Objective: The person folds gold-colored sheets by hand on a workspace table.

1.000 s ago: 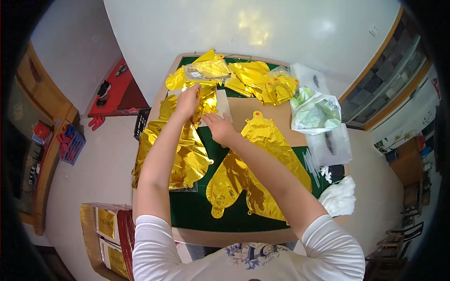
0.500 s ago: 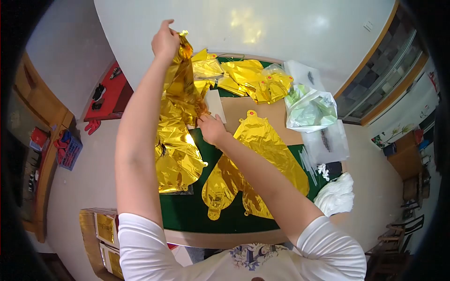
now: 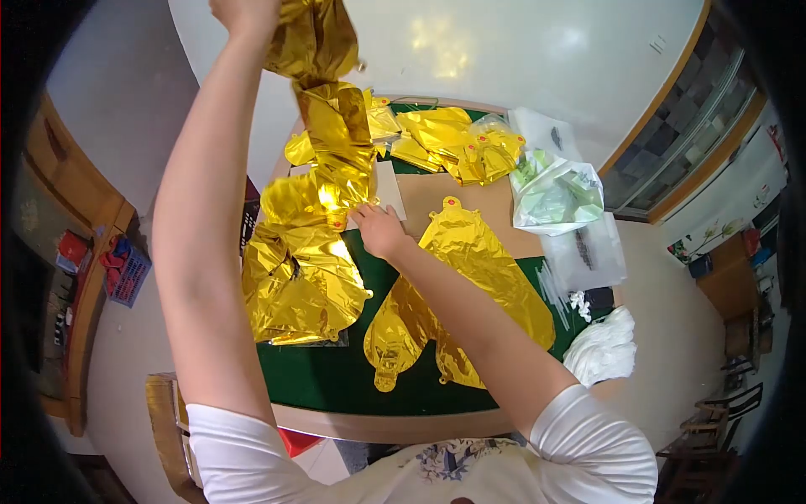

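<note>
The left hand (image 3: 243, 15), at the far left, grips the raised end of a long gold foil piece (image 3: 340, 126); the frame's top edge hides part of that hold. From there the foil's long axis runs down toward the near side, slanting slightly right, to the right hand (image 3: 384, 233), low over the table (image 3: 369, 426). The right hand is nearer the foil's lower part, which lies just left of its fingertips; whether they pinch it cannot be told. Crumpled gold foil (image 3: 302, 290) lies nearer, on the left.

Shiny gold foil piece (image 3: 340, 134), wrinkled, narrowed partway, stretching upward from green-topped table (image 3: 319, 386)
</note>
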The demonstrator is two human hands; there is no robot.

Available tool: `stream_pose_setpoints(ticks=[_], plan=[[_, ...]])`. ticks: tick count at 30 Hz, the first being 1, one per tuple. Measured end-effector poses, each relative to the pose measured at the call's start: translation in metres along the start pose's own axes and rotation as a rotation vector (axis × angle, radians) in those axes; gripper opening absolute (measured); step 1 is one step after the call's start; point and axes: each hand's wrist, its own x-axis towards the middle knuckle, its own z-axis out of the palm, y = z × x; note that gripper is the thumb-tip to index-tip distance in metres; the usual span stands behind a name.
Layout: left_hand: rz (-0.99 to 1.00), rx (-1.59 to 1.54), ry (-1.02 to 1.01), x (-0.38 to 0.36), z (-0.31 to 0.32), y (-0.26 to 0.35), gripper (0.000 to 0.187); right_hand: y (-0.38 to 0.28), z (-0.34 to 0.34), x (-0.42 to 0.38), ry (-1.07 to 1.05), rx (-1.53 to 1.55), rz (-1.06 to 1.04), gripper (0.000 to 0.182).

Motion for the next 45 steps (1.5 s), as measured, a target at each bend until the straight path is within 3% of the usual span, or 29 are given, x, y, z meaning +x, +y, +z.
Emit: stream_pose_setpoints(ticks=[4,6,13,17,19,20,22,23,27,30,32,34,36,38,40,41,42,44,45], plan=[[-0.137,-0.292,0.037,0.026,-0.019,0.019,0.013,0.004,0.009,0.002,0.061,0.037,-0.039,0.041],[0.08,-0.403,0.178,0.039,-0.027,0.028,0.012,0.003,0.01,0.002,0.063,0.036,-0.029,0.039],[0.353,-0.54,0.287,0.074,-0.094,0.072,0.016,-0.001,-0.001,0.003,-0.062,0.023,0.013,0.04],[0.202,-0.497,0.028,0.015,-0.14,0.09,0.017,0.002,-0.008,-0.001,-0.14,0.04,0.003,0.044],[0.132,-0.471,-0.097,-0.016,-0.162,0.091,0.018,0.001,-0.007,-0.013,0.146,0.071,-0.028,0.047],[0.128,-0.403,-0.363,-0.03,-0.17,0.086,0.017,0.002,-0.017,-0.017,0.15,0.07,-0.029,0.047],[0.051,-0.218,-0.601,-0.047,-0.174,0.073,0.013,0.0,-0.047,-0.028,0.256,0.357,0.013,0.048],[0.012,-0.287,-0.638,-0.055,-0.17,0.07,0.014,0.006,-0.047,-0.028,0.494,0.522,-0.026,0.041],[-0.184,-0.198,-0.918,-0.062,-0.175,0.08,0.022,0.026,-0.086,-0.052,0.592,0.782,0.065,0.04],[-0.307,-0.239,-1.037,-0.063,-0.178,0.097,0.017,0.033,-0.117,-0.088,0.721,0.903,0.16,0.027],[-0.284,-0.296,-1.036,-0.07,-0.173,0.098,0.017,0.047,-0.117,-0.108,0.827,0.728,0.234,0.022],[-0.38,-0.449,-1.029,-0.077,-0.171,0.107,0.016,0.037,-0.151,-0.142,0.786,0.876,0.21,0.022],[-0.428,-0.518,-1.041,-0.085,-0.17,0.109,0.016,0.029,-0.17,-0.167,0.62,1.093,0.145,0.018],[-0.54,-0.611,-0.908,-0.096,-0.17,0.12,0.022,0.011,-0.192,-0.194,0.56,1.202,0.225,0.015],[-0.584,-0.628,-0.938,-0.108,-0.173,0.119,0.027,0.009,-0.202,-0.214,0.433,1.272,0.285,0.02],[-0.587,-0.635,-0.913,-0.119,-0.176,0.121,0.029,0.012,-0.191,-0.219,0.534,1.747,0.169,0.036],[-0.587,-0.642,-0.891,-0.133,-0.178,0.121,0.031,0.017,-0.187,-0.227,0.547,1.746,0.176,0.036],[-0.652,-0.617,-0.898,-0.165,-0.186,0.107,0.038,0.028,-0.185,-0.242,0.524,2.082,-0.037,0.048],[-0.74,-0.611,-0.904,-0.18,-0.193,0.108,0.041,0.028,-0.184,-0.245,0.569,2.155,0.04,0.052]])
